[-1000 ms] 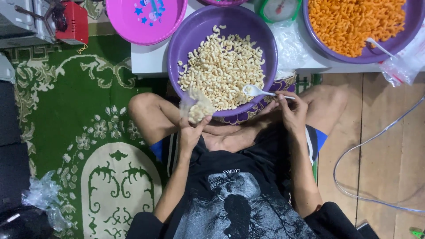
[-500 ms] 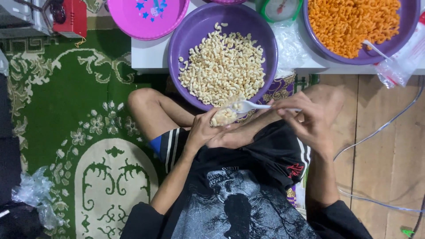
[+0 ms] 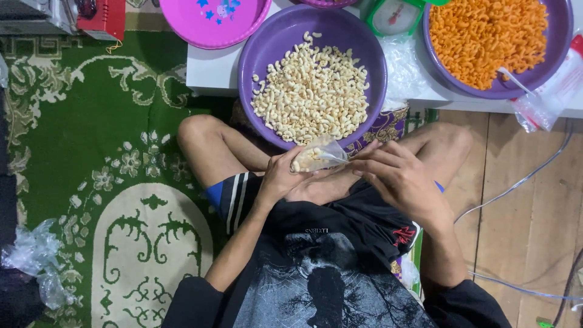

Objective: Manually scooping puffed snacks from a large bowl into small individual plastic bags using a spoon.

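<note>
Purple basin (image 3: 255, 67) holds pale cream puffed snacks (image 3: 311, 88); a second purple basin (image 3: 534, 82) holds orange ones (image 3: 492, 36); pink basin (image 3: 206, 33) bears blue stars; green rug (image 3: 91, 164) shows cream floral scrollwork; clear small bag (image 3: 316, 155); black printed shirt (image 3: 328, 273)

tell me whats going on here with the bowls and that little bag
A person sits cross-legged on a green rug. The left hand holds a small clear plastic bag partly filled with pale puffed snacks, and the right hand touches the bag's mouth. Just above is a purple bowl of the same snacks on a low white table. Another purple bowl holds orange snacks.
</note>
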